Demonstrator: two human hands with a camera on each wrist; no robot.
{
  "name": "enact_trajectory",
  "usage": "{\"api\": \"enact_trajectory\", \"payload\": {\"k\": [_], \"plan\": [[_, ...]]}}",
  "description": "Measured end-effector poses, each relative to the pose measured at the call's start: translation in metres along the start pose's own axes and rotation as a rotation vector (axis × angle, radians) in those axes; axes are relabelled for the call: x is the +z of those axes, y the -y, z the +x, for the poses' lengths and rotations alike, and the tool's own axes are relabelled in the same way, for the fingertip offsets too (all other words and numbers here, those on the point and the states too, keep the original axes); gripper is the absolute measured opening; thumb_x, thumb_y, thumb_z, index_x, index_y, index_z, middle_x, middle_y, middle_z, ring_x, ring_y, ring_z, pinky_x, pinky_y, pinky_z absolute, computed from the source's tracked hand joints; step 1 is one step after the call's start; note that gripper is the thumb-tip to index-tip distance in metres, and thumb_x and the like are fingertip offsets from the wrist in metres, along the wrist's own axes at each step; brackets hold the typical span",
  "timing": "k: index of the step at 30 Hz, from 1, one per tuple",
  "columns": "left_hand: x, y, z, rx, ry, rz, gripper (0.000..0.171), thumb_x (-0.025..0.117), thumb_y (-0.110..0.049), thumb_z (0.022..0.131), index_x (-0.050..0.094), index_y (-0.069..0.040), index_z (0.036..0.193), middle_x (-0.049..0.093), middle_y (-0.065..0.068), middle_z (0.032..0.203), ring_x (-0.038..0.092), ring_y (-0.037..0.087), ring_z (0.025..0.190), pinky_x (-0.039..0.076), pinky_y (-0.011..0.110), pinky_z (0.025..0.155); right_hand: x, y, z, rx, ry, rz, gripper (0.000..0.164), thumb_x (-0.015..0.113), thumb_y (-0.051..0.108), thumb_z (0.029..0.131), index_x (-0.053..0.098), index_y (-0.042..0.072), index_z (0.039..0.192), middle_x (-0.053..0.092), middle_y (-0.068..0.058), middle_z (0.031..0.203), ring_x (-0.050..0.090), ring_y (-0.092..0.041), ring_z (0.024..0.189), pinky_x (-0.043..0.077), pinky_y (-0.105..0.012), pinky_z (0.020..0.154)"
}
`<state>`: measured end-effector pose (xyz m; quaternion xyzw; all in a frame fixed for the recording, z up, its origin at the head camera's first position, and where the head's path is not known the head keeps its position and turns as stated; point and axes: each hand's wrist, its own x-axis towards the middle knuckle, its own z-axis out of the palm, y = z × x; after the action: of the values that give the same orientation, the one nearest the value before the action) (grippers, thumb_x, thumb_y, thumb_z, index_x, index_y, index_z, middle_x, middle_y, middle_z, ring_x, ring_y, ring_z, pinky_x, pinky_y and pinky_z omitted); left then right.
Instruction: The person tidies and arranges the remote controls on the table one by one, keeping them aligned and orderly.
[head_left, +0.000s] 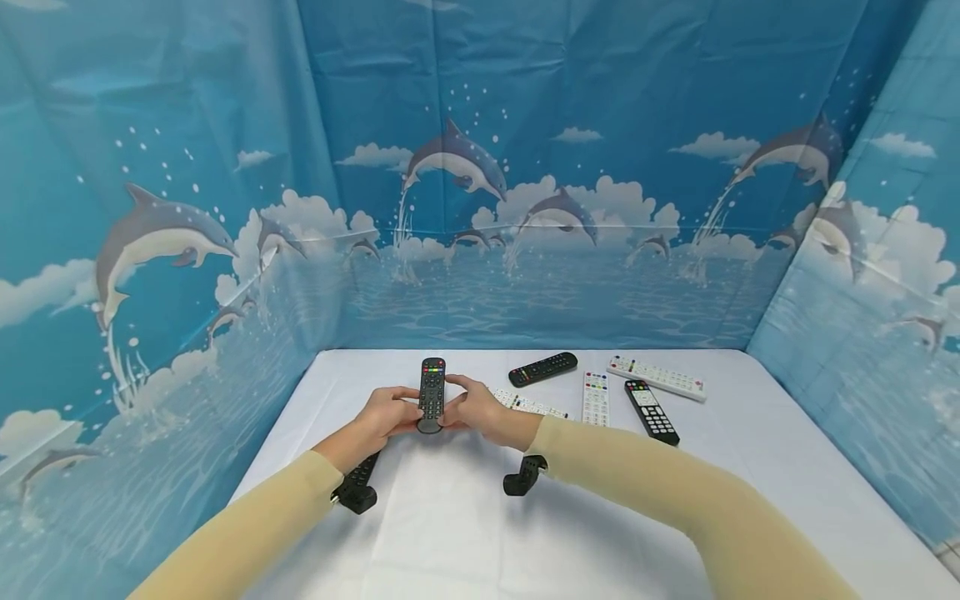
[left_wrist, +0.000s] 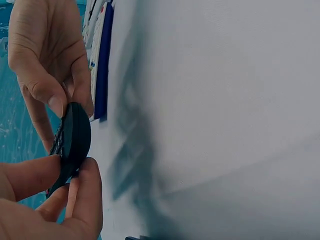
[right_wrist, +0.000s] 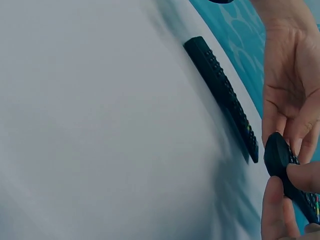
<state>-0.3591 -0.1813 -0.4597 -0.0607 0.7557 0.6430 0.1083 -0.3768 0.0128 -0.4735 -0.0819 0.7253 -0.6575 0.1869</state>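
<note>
Both hands pinch one black remote control (head_left: 432, 390) above the white table, upright with its buttons facing me and coloured keys near the top. My left hand (head_left: 387, 416) grips its left edge, my right hand (head_left: 480, 409) its right edge. The left wrist view shows the remote's rounded end (left_wrist: 80, 131) between thumbs and fingers of both hands. From the right wrist, the same end (right_wrist: 275, 155) appears, with the left hand (right_wrist: 286, 82) beyond. Under my left wrist lies another black remote (right_wrist: 220, 90), partly hidden by the arm in the head view.
Right of my hands lie a white remote (head_left: 538, 407) partly covered by the right hand, a black remote (head_left: 543, 369), an upright white one (head_left: 596, 398), a long white one (head_left: 663, 379) and a black one with white keys (head_left: 651, 412). Dolphin-printed curtains (head_left: 525, 283) border the table.
</note>
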Motion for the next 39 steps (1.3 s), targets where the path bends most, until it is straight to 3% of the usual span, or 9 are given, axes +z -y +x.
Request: {"api": "enact_trajectory", "payload": {"k": [13, 26, 39], "plan": [[-0.02, 0.005, -0.018, -0.036, -0.029, 0.143, 0.027, 0.066, 0.004, 0.092, 0.069, 0.006, 0.118, 0.069, 0.017, 0.111, 0.07, 0.02, 0.093, 0.06, 0.036, 0.081, 0.033, -0.005, -0.023, -0.003, 0.008, 0.036, 0.089, 0.071, -0.016, 0.077, 0.034, 0.006, 0.155, 0.072, -0.019, 0.09, 0.072, -0.027, 0.082, 0.06, -0.039, 0.079], [-0.026, 0.009, -0.037, -0.115, 0.0, 0.205, 0.035, 0.063, 0.003, 0.091, 0.064, 0.005, 0.126, 0.068, 0.018, 0.104, 0.07, 0.02, 0.084, 0.061, 0.036, 0.075, 0.054, -0.02, -0.04, 0.037, 0.001, 0.081, 0.088, 0.07, -0.019, 0.074, 0.034, 0.001, 0.153, 0.072, -0.02, 0.086, 0.072, -0.028, 0.08, 0.061, -0.039, 0.075], [-0.025, 0.013, -0.054, -0.119, -0.012, 0.338, 0.033, 0.058, 0.003, 0.088, 0.066, 0.01, 0.119, 0.07, 0.015, 0.089, 0.069, 0.021, 0.07, 0.061, 0.033, 0.065, 0.071, -0.029, -0.055, 0.07, 0.006, 0.092, 0.087, 0.069, -0.02, 0.072, 0.032, -0.006, 0.151, 0.071, -0.019, 0.085, 0.072, -0.029, 0.078, 0.061, -0.04, 0.075]]}}
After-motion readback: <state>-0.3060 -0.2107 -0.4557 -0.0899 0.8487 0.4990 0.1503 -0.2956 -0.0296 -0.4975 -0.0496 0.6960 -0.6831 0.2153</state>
